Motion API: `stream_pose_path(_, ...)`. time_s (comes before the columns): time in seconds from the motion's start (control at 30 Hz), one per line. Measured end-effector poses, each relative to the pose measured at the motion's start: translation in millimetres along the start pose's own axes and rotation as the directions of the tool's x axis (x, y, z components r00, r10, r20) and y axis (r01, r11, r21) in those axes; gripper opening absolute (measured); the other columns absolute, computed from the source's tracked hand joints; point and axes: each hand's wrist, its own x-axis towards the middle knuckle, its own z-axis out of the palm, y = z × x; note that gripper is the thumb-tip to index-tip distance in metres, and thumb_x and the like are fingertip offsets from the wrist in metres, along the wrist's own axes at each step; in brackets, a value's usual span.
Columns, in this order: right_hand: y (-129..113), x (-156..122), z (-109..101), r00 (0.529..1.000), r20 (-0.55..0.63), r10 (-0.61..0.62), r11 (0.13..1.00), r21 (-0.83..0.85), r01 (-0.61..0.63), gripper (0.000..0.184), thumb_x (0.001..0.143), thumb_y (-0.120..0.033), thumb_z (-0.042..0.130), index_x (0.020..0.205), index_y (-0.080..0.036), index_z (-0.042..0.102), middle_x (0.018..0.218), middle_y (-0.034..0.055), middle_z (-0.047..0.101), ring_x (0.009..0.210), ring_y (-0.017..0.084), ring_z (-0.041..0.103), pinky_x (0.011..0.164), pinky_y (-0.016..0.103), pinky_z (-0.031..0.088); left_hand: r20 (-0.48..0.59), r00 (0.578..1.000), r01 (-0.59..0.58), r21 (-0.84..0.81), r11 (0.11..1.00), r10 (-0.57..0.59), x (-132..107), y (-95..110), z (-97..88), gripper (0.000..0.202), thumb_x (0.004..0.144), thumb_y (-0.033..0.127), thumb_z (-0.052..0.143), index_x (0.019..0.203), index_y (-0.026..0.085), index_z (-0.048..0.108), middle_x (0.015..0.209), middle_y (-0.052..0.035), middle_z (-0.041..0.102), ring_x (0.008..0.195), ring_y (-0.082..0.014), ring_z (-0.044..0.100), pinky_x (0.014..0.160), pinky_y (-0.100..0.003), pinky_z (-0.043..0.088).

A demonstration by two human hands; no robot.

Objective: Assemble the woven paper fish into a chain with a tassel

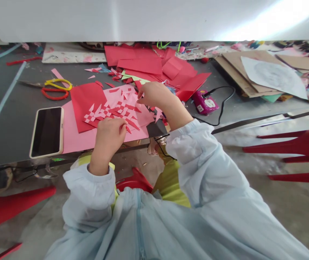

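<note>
A woven piece of red and pink paper strips (111,112) lies on a pink sheet (75,139) at the near edge of the dark table (11,130). My left hand (109,135) is closed at the weave's near edge, fingers pinched on a red strip end. My right hand (154,94) is closed at the far right of the weave, fingertips pinching another strip. A red sheet (85,99) lies under the weave's left part. Both arms wear pale blue sleeves.
A phone (47,131) lies face up left of the pink sheet. Scissors with yellow and red handles (54,88) sit behind it. Red paper sheets (154,63) pile at the back, a pink corded device (204,103) to the right, cardboard (252,68) far right. Red chairs (292,151) flank me.
</note>
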Motion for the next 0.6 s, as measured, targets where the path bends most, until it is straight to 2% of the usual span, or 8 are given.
stream_pose_path(0.23,-11.2,-4.5,-2.2,1.000,-0.021,-0.008,1.000,-0.019,0.008,0.025,0.086,-0.020,0.063,0.104,-0.012,0.077,0.114,0.0190,0.075,0.109,0.033,0.067,0.093,0.045,0.051,-0.029,0.999,-0.039,-0.038,0.999,0.038,-2.3,-3.3,-0.2,0.024,0.090,0.021,0.050,0.087,0.021,0.073,0.093,-0.0075,0.078,0.090,-0.0279,0.069,0.083,-0.043,0.051)
stream_pose_path(0.43,-21.5,-3.7,-3.4,1.000,-0.013,-0.024,1.000,-0.019,0.024,0.028,0.085,-0.019,0.060,0.106,-0.014,0.077,0.115,0.0171,0.075,0.104,0.032,0.068,0.085,0.039,0.051,-0.037,0.999,-0.031,-0.063,0.998,0.029,-5.3,-4.1,-3.7,0.025,0.090,0.021,0.050,0.096,0.021,0.075,0.097,-0.0063,0.078,0.094,-0.0271,0.069,0.088,-0.043,0.052)
stream_pose_path(0.6,-25.3,4.7,4.8,0.997,-0.062,-0.052,0.999,-0.012,0.051,0.031,0.084,-0.017,0.056,0.105,-0.014,0.079,0.115,0.0158,0.076,0.106,0.032,0.068,0.091,0.041,0.051,-0.002,1.000,-0.023,-0.078,0.997,0.023,-10.2,-3.3,-6.1,0.025,0.092,0.020,0.050,0.097,0.020,0.075,0.096,-0.0074,0.078,0.095,-0.0286,0.067,0.089,-0.045,0.051)
